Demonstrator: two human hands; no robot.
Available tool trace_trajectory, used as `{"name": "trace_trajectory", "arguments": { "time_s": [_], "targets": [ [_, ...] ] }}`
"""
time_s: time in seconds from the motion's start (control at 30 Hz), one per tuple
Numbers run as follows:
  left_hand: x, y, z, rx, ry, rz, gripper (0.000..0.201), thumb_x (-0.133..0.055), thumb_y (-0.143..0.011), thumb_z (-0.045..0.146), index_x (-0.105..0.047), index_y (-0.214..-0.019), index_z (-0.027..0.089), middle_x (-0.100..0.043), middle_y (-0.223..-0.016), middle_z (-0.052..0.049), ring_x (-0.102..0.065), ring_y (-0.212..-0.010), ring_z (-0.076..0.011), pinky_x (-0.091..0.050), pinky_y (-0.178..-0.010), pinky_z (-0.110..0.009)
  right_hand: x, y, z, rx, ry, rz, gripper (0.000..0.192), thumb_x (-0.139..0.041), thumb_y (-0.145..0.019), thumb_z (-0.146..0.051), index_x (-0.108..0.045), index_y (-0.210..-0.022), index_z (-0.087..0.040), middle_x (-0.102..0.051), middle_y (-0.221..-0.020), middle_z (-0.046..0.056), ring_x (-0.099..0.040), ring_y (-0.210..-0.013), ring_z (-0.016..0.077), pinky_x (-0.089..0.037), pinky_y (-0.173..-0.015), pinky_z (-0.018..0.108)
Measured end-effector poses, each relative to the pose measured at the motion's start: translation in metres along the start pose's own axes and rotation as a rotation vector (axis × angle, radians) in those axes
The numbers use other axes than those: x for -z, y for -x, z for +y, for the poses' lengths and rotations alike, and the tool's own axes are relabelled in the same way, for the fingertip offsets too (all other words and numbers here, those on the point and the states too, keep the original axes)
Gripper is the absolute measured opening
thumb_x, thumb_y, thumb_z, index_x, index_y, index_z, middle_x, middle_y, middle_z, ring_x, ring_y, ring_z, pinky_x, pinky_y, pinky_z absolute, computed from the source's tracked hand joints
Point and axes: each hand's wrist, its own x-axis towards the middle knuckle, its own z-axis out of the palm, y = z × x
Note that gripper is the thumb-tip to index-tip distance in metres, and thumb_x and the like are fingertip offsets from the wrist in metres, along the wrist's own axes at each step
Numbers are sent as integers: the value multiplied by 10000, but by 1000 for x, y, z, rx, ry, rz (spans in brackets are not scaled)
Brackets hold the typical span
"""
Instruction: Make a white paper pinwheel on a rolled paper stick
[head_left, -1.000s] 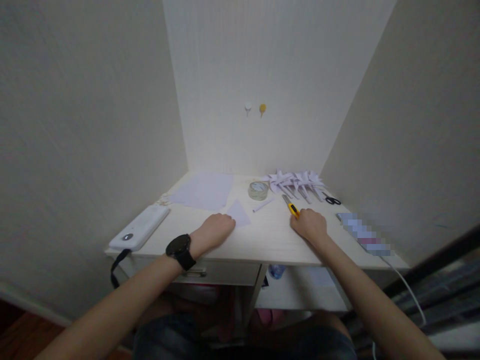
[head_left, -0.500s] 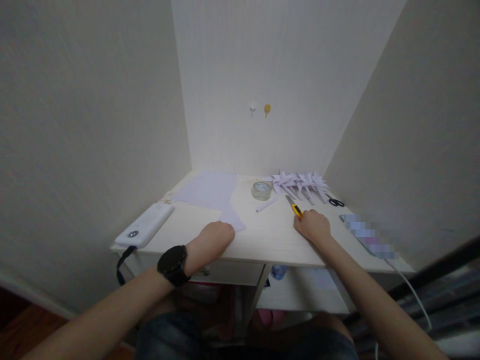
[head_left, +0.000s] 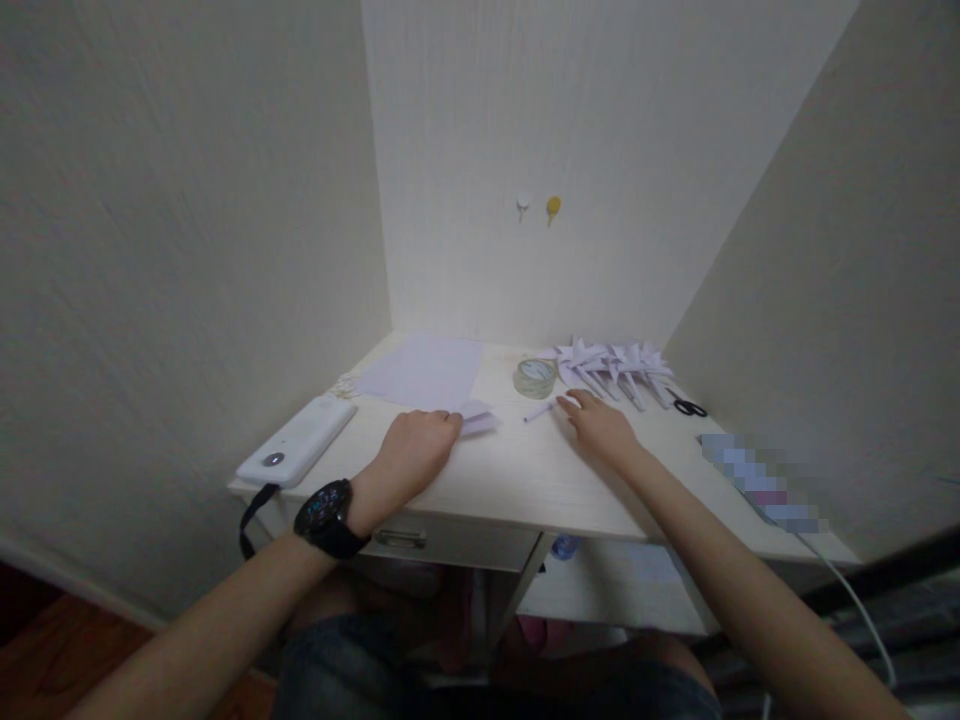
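My left hand (head_left: 424,440), a dark watch on its wrist, is closed on a small folded piece of white paper (head_left: 480,418) just above the desk. My right hand (head_left: 600,430) has its fingers apart, with the fingertips at the far end of a thin rolled paper stick (head_left: 536,412). Whether they touch the stick I cannot tell. The yellow utility knife cannot be made out now. A roll of clear tape (head_left: 535,378) stands behind the stick. Several white paper pinwheels (head_left: 615,365) lie in a row beyond my right hand.
White paper sheets (head_left: 424,368) lie at the back left of the desk (head_left: 480,490). A white power bank-like device (head_left: 300,440) with a black strap is at the left edge. Black scissors (head_left: 688,405) and a blurred-out phone-like device (head_left: 757,485) with a white cable are at right.
My right hand has let go of the yellow utility knife and moved toward the paper stick. My left hand has lifted the paper piece, which was lying flat, off the desk.
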Motion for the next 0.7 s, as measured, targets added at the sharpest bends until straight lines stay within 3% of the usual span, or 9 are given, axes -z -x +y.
{"name": "trace_trajectory", "arguments": {
  "time_s": [0.07, 0.2, 0.3, 0.47, 0.7],
  "targets": [
    [2, 1, -2, 30, 6, 26, 241, -426, -922, 107, -660, -973, 138, -731, -903, -137, -706, -787, -298, -503, -639, -360, 1, -18, -8, 164, -6, -30, 449, -383, -949, -112, -528, -1370, -173, -525, -1438, 146, -615, -1135, 251, -497, -880, 345],
    [1, 8, -6, 76, 48, 52, 254, -410, -934, 140, -660, -978, 142, -734, -926, -130, -697, -766, -256, -496, -650, -332, 1, -45, -18, 267, -36, -125, 287, -447, -946, -137, -693, -1093, -144, -699, -1153, 158, -640, -1086, 267, -471, -923, 365],
    [-2, 12, -12, 115, 104, 119, 285, -392, -964, 199, -669, -1018, 152, -737, -927, -123, -690, -787, -222, -496, -696, -305, -1, -54, -22, 243, -47, -135, 265, -454, -937, -131, -713, -990, -116, -719, -1063, 181, -658, -1052, 272, -468, -918, 363],
    [-5, 10, -22, 191, 138, 225, 357, -353, -1004, 296, -686, -1055, 179, -747, -950, -107, -699, -835, -238, -495, -740, -322, -8, -63, -27, 132, -95, -115, 306, -410, -969, -191, -654, -1120, -83, -712, -1057, 209, -676, -997, 269, -481, -859, 350],
    [-7, 5, -19, 166, 155, 232, 379, -354, -1008, 318, -707, -1026, 179, -754, -929, -104, -705, -819, -235, -494, -735, -322, -16, -81, -23, 54, -220, -88, 261, -480, -947, -231, -703, -1043, -133, -725, -1061, 153, -666, -1002, 255, -468, -831, 305]
  ]
}}
